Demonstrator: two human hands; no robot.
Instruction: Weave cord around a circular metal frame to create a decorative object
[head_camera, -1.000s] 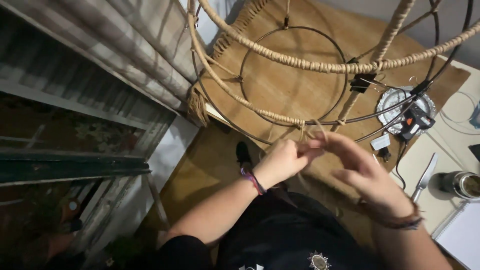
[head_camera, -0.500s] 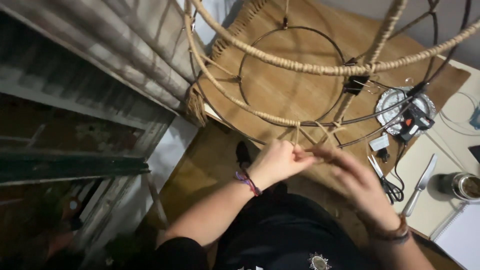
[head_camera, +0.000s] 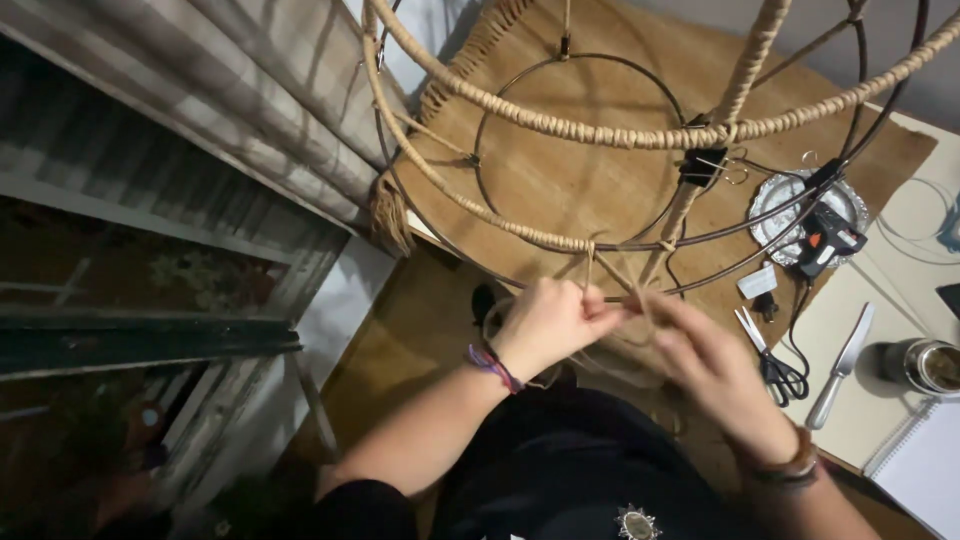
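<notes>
- Left hand (head_camera: 548, 325) is closed in a fist-like pinch on a tan cord (head_camera: 597, 272), right at the lower ring of the wire frame (head_camera: 640, 135).
- Right hand (head_camera: 712, 365) sits just beside it, fingers curled and half open; it's blurred, so I cannot tell if it grips the cord or only guides it.
- The cord runs up from the two hands to the ring, where the wrapped stretch ends and bare dark wire starts.
- The frame hangs over a brown mat (head_camera: 590, 190). Its upper hoop and one upright are already wrapped in cord. A black binder clip (head_camera: 703, 165) pins the wrap on that upright.
- Right of the hands: scissors (head_camera: 768, 358), a table knife (head_camera: 840, 368), a glue gun (head_camera: 828, 238) resting on a foil dish (head_camera: 775, 195), a metal cup (head_camera: 925, 365), a notebook (head_camera: 920, 470) at the corner.
- Risk: if the pinch loosens, I'd expect the last turns to spring back off the wire.
- Risk: the frame looks free to swing; a pull off-axis could twist it and leave gaps in the wrap.
- Risk: a knock on the clip could let the upright's wrap unwind.
- Risk: the glue gun's lead runs close to the right wrist; a snag could drag the gun off its dish.
</notes>
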